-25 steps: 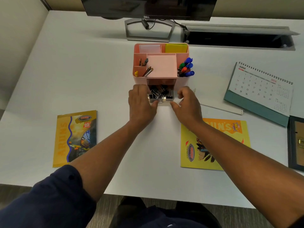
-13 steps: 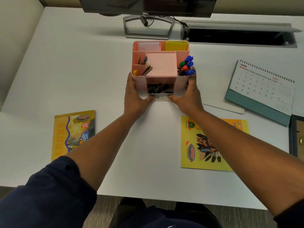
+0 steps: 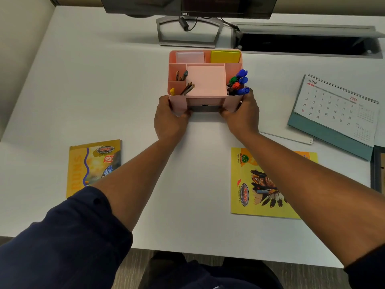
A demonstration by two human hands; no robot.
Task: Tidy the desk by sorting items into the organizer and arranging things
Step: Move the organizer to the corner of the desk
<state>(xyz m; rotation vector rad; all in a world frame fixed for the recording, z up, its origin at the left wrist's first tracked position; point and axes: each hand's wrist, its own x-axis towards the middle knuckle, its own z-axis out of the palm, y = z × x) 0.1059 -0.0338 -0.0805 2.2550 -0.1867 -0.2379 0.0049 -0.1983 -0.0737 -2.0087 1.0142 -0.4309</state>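
The little drawer [image 3: 205, 108] at the front of the pink organizer [image 3: 205, 80] was sticking out a second ago, full of black clips; now it is pushed almost all the way in, and only a thin dark strip of its front shows; I think the clips are put away, so that bit of sorting looks done; my hands have also slid from the drawer front out to the two sides of the box.

My left hand [image 3: 169, 119] is on the left front corner, fingers curled round the side wall; my right hand [image 3: 241, 116] is on the right front corner, just under the blue pens [image 3: 241, 81], fingers wrapped round that side; both grips are snug on the box, thumbs near the drawer; both arms reach straight out in front of me.

The organizer sits in the middle of the white desk [image 3: 93, 80], near the monitor stand [image 3: 188, 31]; two yellow books [image 3: 268, 184] and a calendar [image 3: 335, 109] are not yet tidied; I guess those come next.
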